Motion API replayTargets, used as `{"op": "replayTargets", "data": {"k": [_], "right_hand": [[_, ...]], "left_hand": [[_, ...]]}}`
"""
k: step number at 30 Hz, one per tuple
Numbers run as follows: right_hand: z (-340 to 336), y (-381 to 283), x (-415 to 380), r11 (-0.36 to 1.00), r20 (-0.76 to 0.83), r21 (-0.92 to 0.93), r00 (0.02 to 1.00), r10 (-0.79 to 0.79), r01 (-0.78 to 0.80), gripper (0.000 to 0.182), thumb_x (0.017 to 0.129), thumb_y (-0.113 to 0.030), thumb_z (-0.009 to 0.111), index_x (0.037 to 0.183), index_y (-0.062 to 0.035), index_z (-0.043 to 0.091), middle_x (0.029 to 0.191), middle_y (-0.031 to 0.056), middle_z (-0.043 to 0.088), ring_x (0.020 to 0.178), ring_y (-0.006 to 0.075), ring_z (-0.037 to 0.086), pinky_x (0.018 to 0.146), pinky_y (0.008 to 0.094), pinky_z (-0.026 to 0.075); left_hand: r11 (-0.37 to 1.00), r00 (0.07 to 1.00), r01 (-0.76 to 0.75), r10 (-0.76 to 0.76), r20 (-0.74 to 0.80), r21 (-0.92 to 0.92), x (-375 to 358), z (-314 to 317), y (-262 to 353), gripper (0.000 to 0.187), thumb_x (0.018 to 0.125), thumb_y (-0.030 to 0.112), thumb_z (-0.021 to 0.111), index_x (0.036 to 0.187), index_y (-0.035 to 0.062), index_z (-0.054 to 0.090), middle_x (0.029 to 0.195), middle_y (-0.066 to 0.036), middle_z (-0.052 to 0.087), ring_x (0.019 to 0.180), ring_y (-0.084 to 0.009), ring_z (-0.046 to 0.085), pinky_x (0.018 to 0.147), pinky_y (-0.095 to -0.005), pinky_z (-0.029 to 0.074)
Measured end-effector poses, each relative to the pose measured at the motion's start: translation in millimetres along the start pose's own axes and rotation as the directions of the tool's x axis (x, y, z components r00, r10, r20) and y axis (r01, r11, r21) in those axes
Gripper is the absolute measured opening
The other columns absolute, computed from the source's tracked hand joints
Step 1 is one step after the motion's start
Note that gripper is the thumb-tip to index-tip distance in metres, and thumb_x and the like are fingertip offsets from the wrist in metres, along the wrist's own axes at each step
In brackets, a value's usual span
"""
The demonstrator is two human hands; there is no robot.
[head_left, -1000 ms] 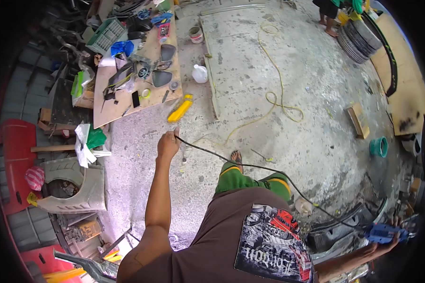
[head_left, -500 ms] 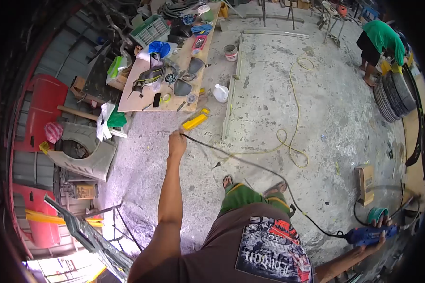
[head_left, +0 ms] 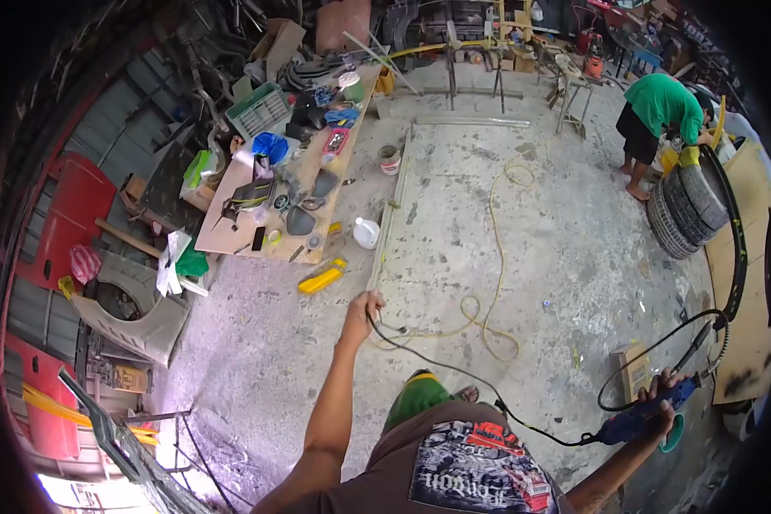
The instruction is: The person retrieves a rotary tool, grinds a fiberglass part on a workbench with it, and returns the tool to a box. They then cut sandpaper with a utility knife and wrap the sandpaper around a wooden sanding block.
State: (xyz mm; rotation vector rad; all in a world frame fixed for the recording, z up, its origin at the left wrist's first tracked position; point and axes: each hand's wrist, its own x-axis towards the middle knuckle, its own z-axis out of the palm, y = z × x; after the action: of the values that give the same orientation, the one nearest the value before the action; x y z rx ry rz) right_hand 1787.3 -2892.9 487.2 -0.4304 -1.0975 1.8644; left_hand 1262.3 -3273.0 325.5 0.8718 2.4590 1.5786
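Note:
My left hand (head_left: 367,313) is closed around a black power cord (head_left: 441,364), out in front of my body. From there the cord sags to the right and joins the rear of a blue power tool (head_left: 630,421). My right hand (head_left: 665,403) grips that tool by its body, low on the right. A dark flexible hose (head_left: 721,347) rises from the tool's far end, and a black loop curves beside it. Close under the right hand shows a teal round object (head_left: 673,433), partly covered. Beyond the tool stands a small cardboard box (head_left: 632,368).
A yellow cord (head_left: 497,244) snakes over the concrete floor. At the left is a cluttered wooden table (head_left: 223,236), with a yellow tool (head_left: 323,276) and white jug (head_left: 366,232) nearby. A person in green (head_left: 662,107) bends over stacked tyres (head_left: 681,210) beside a long black curved part (head_left: 737,231).
My view has tilted up and shifted right. The left hand, still on the cord, is closer to my body's midline. The blue tool has tilted upward, its hose now looping higher.

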Motion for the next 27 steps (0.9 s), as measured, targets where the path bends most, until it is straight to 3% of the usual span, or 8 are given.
{"op": "replayTargets", "data": {"k": [2,6,10,13,16,19,21,27], "right_hand": [[-5,6,13,0.998,0.072,0.051,0.997,0.030,-0.033,0.052,0.075,-0.018,0.076,0.115,-0.0100,0.044,0.109,0.0048,0.042,0.083,0.0141,0.051,0.069,0.0289,0.048],[14,26,42,0.996,-0.024,0.077,0.999,0.044,-0.042,0.052,0.075,-0.018,0.076,0.115,-0.0099,0.044,0.108,0.0046,0.041,0.085,0.0148,0.050,0.071,0.0308,0.048],[1,39,80,0.985,0.145,0.110,0.982,0.119,-0.136,0.056,0.077,-0.020,0.075,0.121,-0.0110,0.043,0.117,0.0040,0.046,0.092,0.0146,0.048,0.079,0.0344,0.048],[43,40,101,0.994,-0.054,0.042,0.993,0.108,-0.106,0.048,0.076,-0.015,0.074,0.112,-0.0087,0.042,0.106,0.0047,0.038,0.086,0.0165,0.045,0.070,0.0335,0.041],[46,33,117,0.992,0.035,0.023,0.992,0.123,-0.124,0.047,0.075,-0.013,0.075,0.109,-0.0084,0.042,0.106,0.0051,0.038,0.083,0.0154,0.046,0.070,0.0317,0.041],[61,26,131,0.993,0.029,-0.020,0.993,0.114,-0.113,0.048,0.073,-0.012,0.076,0.107,-0.0086,0.042,0.105,0.0053,0.039,0.081,0.0145,0.046,0.069,0.0301,0.042],[66,32,155,0.993,0.004,-0.041,0.994,0.108,-0.108,0.048,0.073,-0.012,0.076,0.107,-0.0086,0.042,0.105,0.0053,0.039,0.080,0.0141,0.047,0.069,0.0295,0.043],[37,44,202,0.991,-0.105,-0.056,0.987,0.118,-0.124,0.048,0.072,-0.014,0.077,0.106,-0.0083,0.043,0.104,0.0050,0.039,0.080,0.0140,0.048,0.068,0.0301,0.045]], "left_hand": [[0.949,0.935,0.311,-0.315,0.165,0.049,8,25,-15,0.043,0.104,0.029,0.050,0.075,-0.0011,0.061,0.074,-0.010,0.066,0.070,-0.0179,0.062,0.068,-0.0312,0.050],[0.920,0.873,0.392,-0.377,0.309,0.014,26,72,-78,0.050,0.102,0.042,0.052,0.087,-0.0027,0.068,0.077,-0.011,0.068,0.071,-0.0182,0.063,0.071,-0.0317,0.051],[0.979,0.930,0.160,-0.193,0.314,0.131,61,129,-160,0.035,0.098,0.032,0.054,0.099,0.0012,0.070,0.095,-0.020,0.073,0.095,-0.0279,0.071,0.084,-0.0385,0.052],[0.978,0.882,0.167,-0.204,0.424,0.123,114,159,-108,0.034,0.098,0.030,0.057,0.093,0.0001,0.072,0.072,-0.015,0.067,0.066,-0.0246,0.061,0.065,-0.0377,0.049],[0.970,0.866,0.236,-0.180,0.466,-0.064,135,193,-78,0.033,0.099,0.029,0.059,0.093,-0.0010,0.071,0.074,-0.019,0.067,0.068,-0.0274,0.064,0.066,-0.0380,0.050],[0.978,0.817,0.196,-0.199,0.542,0.063,139,239,-111,0.029,0.099,0.025,0.060,0.092,-0.0010,0.071,0.076,-0.020,0.068,0.073,-0.0326,0.067,0.069,-0.0387,0.051],[0.999,0.847,0.014,0.009,0.532,-0.039,151,269,-120,0.022,0.097,0.019,0.062,0.093,-0.0005,0.071,0.081,-0.021,0.070,0.080,-0.0372,0.068,0.073,-0.0394,0.052],[0.993,0.788,0.088,-0.117,0.604,0.078,178,326,-101,0.011,0.085,0.004,0.065,0.094,0.0012,0.070,0.087,-0.021,0.071,0.086,-0.0376,0.070,0.076,-0.0408,0.054]]}}
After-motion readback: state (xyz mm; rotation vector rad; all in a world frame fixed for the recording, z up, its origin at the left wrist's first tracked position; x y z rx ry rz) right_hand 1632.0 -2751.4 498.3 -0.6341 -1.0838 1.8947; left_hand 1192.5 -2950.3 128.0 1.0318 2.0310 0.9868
